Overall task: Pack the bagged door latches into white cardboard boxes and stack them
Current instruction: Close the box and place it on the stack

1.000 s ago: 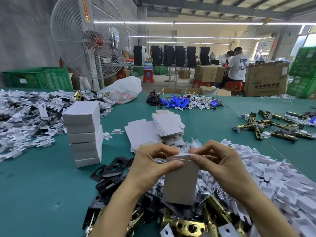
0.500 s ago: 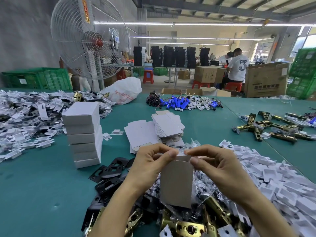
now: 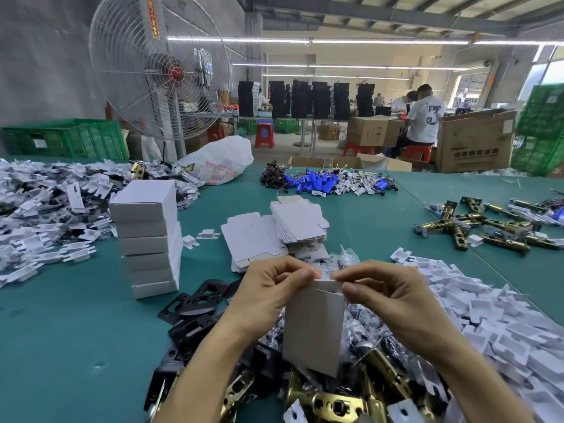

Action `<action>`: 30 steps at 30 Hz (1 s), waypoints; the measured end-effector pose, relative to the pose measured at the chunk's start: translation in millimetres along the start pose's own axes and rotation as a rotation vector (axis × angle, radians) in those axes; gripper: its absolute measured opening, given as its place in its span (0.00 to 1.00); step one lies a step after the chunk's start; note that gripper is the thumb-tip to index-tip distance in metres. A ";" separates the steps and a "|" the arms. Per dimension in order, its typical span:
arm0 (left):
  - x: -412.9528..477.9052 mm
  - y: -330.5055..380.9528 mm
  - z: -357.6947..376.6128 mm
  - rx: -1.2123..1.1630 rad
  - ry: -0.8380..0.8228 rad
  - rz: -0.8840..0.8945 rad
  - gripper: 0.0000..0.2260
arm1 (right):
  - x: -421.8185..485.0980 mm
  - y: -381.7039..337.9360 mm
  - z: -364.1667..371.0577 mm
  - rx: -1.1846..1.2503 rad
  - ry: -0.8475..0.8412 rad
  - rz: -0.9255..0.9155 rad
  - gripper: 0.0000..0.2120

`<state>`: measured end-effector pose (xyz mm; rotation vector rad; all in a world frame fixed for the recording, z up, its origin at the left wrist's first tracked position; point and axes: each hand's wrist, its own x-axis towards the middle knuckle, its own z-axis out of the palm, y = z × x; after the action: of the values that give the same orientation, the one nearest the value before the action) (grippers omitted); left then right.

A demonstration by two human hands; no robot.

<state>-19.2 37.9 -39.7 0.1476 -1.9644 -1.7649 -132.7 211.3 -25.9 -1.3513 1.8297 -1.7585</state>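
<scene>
Two hands hold one small white cardboard box [image 3: 311,331] upright above the heap of clear-bagged door latches [image 3: 363,328], at the near side of the green table [image 3: 61,346]. The left hand [image 3: 268,288] pinches the top left corner of the box with curled thumb and forefinger. The right hand [image 3: 387,300] pinches the top right corner in the same way, so the fingertips almost meet over the top flap. The step in hand seems to be the closing of this flap. Whether a latch is already inside cannot be told, because the walls hide it.

Several things could go wrong. If the flap is pushed at an angle, it may crease instead of sliding in. Only the top is held, so a heavy latch could open the bottom end and fall out. The stack of closed white boxes [image 3: 149,239] to the left, beside the flat white box blanks [image 3: 253,236], is tall and not quite even, so a careless placing may tip it.
</scene>
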 end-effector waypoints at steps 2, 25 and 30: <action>-0.1 0.3 -0.2 -0.006 -0.012 0.000 0.07 | -0.2 0.3 1.7 -0.009 -0.006 -0.015 0.09; -5.5 4.4 -0.9 -0.049 -0.076 -0.090 0.04 | 0.1 -5.0 4.5 -0.129 -0.035 0.000 0.09; -3.4 2.0 -1.9 -0.087 -0.022 -0.045 0.01 | -0.5 -5.2 7.0 -0.170 -0.052 -0.021 0.07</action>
<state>-14.9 37.9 -38.6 0.1445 -1.9093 -1.8846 -125.0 208.1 -23.1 -1.4681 1.9812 -1.5929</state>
